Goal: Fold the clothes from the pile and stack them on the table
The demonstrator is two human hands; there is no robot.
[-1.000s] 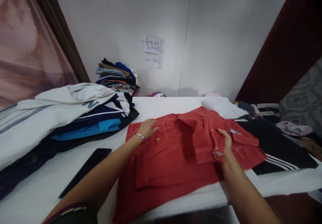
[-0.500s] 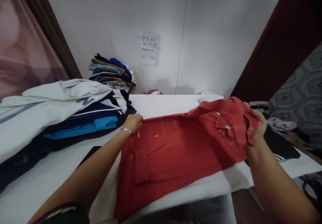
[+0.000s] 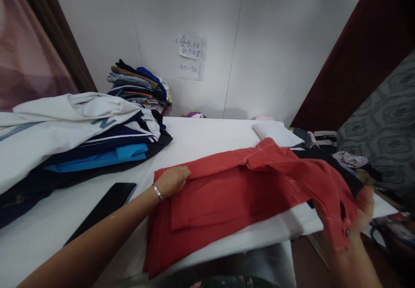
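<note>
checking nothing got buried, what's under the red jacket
White cloth shows around the jacket, and black cloth pokes out by its right end. Anything beneath its middle is covered and can't be seen.

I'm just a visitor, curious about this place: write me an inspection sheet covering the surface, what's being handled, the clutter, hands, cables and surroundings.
Surface: table under a white cover.
Item in hand: red garment, spread across the table, partly doubled over.
Clutter: heaped clothes at left; black flat slab, perhaps a phone; white cloth at far right.
Left hand: fingers hold the garment's left end.
Right hand: blurred, holds the buttoned sleeve end.
Cables: nothing seen for certain.
Surroundings: pale wall with handwritten notes; stacked clothes before it.
</note>
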